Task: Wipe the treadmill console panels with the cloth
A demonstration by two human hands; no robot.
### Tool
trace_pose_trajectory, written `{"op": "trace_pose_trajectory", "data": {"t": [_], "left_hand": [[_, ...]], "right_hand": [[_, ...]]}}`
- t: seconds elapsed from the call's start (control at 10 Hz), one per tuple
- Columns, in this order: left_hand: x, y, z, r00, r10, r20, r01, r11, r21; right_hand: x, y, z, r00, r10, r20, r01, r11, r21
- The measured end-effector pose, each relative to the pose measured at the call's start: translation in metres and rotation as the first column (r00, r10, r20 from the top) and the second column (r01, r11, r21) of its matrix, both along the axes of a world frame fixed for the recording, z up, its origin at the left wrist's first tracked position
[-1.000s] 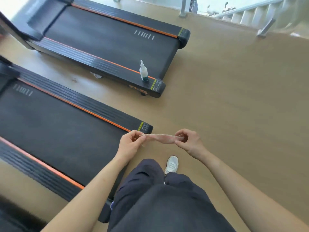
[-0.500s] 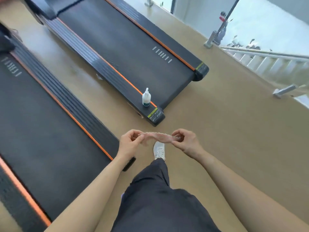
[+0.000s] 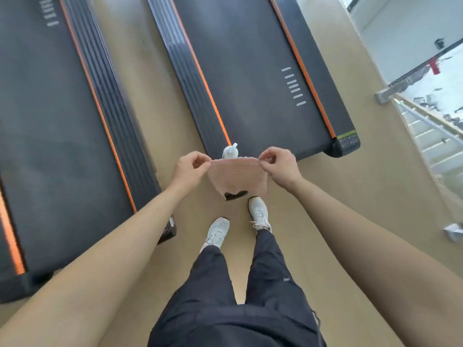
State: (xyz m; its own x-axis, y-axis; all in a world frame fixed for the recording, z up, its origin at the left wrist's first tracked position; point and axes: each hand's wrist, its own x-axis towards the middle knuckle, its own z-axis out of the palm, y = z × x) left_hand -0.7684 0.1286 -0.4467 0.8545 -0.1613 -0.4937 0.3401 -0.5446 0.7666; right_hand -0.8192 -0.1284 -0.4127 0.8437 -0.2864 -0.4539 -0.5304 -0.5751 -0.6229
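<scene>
Left hand (image 3: 191, 166), right hand (image 3: 279, 166) each pinch a cloth (image 3: 236, 176) corner. Bottle (image 3: 230, 152) just beyond hands. Risk: pinch slips, cloth drops.

Dark, loose trousers (image 3: 213, 284) are worn, gathered in at the ankles, and a small pale marking (image 3: 286, 279) (too small to be read) is printed on the right leg. A white lace-up left trainer (image 3: 217, 232) and right trainer (image 3: 259, 212) are worn. The forearms are left bare down to the left hand (image 3: 191, 166) and right hand (image 3: 278, 166).
</scene>
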Motion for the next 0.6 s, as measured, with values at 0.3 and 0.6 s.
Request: {"op": "trace_pose_trajectory", "data": {"t": [0.3, 0.6], "left_hand": [[0.028, -0.034, -0.03, 0.948, 0.313, 0.052, -0.317, 0.936, 0.151], [-0.024, -0.056, -0.132, 0.933, 0.124, -0.338, 0.001, 0.938, 0.347]], "right_hand": [[0.1, -0.032, -0.043, 0.971, 0.217, 0.097, -0.222, 0.974, 0.049], [0.082, -0.047, -0.136, 0.634, 0.681, -0.367, -0.712, 0.699, 0.067]]}}
